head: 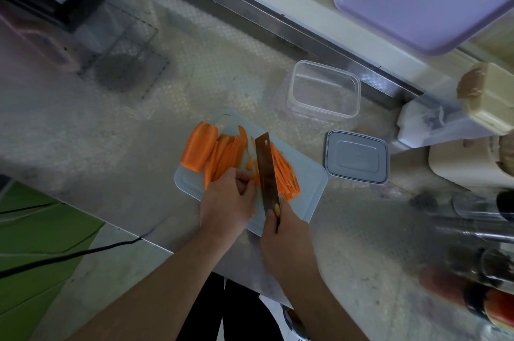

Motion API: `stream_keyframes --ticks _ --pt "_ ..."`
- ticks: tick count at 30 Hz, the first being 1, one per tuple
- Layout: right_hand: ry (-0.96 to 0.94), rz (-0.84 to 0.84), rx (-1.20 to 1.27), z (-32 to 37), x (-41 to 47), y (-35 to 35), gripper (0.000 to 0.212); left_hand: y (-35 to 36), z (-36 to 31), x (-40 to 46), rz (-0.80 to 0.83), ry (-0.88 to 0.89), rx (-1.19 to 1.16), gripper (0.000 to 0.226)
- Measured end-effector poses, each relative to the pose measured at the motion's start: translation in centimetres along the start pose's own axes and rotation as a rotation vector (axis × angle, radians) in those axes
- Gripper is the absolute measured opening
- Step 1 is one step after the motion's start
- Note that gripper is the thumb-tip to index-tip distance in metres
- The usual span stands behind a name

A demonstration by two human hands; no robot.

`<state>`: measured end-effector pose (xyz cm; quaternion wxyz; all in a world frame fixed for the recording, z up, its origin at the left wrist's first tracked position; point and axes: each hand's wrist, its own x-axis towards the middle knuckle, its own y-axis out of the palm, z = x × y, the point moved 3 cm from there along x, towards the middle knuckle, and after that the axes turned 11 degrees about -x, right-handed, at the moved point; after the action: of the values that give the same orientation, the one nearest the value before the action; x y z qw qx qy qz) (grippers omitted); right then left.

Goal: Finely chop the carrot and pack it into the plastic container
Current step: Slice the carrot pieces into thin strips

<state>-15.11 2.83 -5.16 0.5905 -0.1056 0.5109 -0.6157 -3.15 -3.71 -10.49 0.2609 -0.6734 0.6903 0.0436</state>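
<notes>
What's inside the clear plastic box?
Nothing that shows: the clear plastic box looks empty, with only the countertop visible through it. Its lid lies beside it, so nothing covers the inside.

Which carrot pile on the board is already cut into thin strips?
The pile of thin orange carrot strips right of the cleaver blade. Left of it lie broader carrot slices and a thick uncut carrot chunk.
</notes>
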Motion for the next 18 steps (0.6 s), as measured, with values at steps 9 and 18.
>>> stream_keyframes --ticks 9,18 --pt "0.018 0.027 -0.019 -0.24 -0.39 0.33 0.016 -0.07 0.07 0.0 -0.045 -0.03 -0.022 0.014" --pt "0.037 0.023 -0.014 0.44 0.16 0.45 0.011 -0.18 -0.06 0.15 -0.031 -0.079 -0.062 0.012"
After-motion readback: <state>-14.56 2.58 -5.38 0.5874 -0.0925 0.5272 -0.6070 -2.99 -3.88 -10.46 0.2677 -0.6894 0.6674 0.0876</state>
